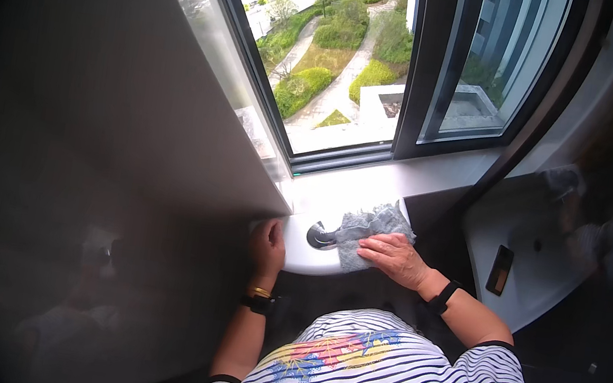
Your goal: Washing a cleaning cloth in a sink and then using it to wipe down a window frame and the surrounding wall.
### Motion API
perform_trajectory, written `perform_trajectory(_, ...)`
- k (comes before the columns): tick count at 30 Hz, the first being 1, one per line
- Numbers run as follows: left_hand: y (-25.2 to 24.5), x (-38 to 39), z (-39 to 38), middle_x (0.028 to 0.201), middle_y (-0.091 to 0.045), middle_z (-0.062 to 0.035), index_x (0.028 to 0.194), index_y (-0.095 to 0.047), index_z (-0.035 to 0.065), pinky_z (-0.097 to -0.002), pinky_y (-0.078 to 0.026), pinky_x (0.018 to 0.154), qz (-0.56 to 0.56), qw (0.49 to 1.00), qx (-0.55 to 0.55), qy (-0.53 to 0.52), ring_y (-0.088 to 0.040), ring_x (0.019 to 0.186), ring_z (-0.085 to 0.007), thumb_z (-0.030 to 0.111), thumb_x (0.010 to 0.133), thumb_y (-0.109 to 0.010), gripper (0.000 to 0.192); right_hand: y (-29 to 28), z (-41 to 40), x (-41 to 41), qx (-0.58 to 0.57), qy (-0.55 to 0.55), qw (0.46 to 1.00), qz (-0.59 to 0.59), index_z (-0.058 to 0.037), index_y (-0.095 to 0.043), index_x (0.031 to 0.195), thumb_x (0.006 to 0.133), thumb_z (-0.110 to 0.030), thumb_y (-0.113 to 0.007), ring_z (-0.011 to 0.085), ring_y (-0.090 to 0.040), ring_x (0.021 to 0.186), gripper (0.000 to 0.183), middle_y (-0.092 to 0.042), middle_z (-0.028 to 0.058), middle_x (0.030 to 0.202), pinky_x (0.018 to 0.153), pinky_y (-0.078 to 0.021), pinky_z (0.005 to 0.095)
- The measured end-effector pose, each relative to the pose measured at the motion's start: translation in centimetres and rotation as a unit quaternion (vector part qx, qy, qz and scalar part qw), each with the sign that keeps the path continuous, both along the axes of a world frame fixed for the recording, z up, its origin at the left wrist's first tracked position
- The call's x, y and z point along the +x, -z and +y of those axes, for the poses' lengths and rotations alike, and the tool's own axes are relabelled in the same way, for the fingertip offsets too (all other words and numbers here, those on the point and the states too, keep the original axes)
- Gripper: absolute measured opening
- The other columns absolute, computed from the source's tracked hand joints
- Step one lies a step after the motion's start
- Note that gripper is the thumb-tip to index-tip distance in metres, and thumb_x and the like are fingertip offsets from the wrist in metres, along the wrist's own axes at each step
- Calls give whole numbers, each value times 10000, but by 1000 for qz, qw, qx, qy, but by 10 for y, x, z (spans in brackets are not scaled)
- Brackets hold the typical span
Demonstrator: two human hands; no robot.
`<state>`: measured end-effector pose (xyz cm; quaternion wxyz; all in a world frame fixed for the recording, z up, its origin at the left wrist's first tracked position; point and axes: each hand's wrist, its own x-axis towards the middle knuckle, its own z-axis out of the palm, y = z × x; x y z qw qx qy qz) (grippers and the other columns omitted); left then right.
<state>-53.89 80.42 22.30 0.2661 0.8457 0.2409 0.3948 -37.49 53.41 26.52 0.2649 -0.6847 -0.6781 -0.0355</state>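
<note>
My right hand (394, 258) presses a grey fluffy cloth (367, 229) on the right part of a white, round-fronted ceramic top (303, 257), which looks like a toilet tank lid. A round chrome button or fitting (322, 236) lies in its middle, its right side partly under the cloth. At the left end of the lid rests my left hand (268, 246), fingers curled, between the lid and the dark wall. Whether the left fingers grip the lid's edge or hold anything cannot be seen.
Behind the lid are a window sill (444, 172) and a dark-framed window (415, 89), partly see-through to greenery outside. A glossy wall panel (143, 139) rises close on the left. On the right, a phone (500, 270) lies on a white surface (539, 295) with a dark, curved edge near it.
</note>
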Motion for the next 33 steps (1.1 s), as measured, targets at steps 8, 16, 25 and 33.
perform_trajectory(8, -2, -1, -2, 900, -655, -131, 913, -635, 39, -376, -500, 743, 16, 1000, 5, -20, -625, 837, -308, 70, 861, -595, 73, 8, -35, 105, 315, 325, 702, 550, -3, -602, 954, 988, -260, -499, 51, -456, 768, 279, -550, -40, 813, 716, -400, 229)
perform_trajectory(16, 4, 1, 0, 895, -649, -130, 923, -634, 38, -373, -499, 748, 1, 1000, -4, -8, -620, 839, -305, 57, 862, -589, 78, 7, -13, 155, 106, 385, 904, 155, -49, -610, 1138, 971, -351, -466, 373, -553, 1112, 374, -622, 171, 1141, 954, -414, 452)
perform_trajectory(25, 5, -3, 0, 906, -655, -135, 920, -641, 39, -374, -499, 748, 22, 999, -39, -28, -621, 843, -308, 82, 874, -584, 85, 33, -22, 182, -140, 196, 936, 257, -153, -597, 1214, 974, -403, -421, 268, -294, 1384, 388, -431, 66, 1432, 1136, -140, 501)
perform_trajectory(33, -3, 0, -2, 889, -655, -108, 929, -647, 51, -337, -514, 695, 41, 999, 24, -26, -634, 819, -265, 95, 888, -573, 95, 59, 12, 194, 44, 442, 888, 116, -127, -607, 920, 777, -211, -664, 302, -495, 1145, 175, -573, 71, 1153, 1058, -247, 564)
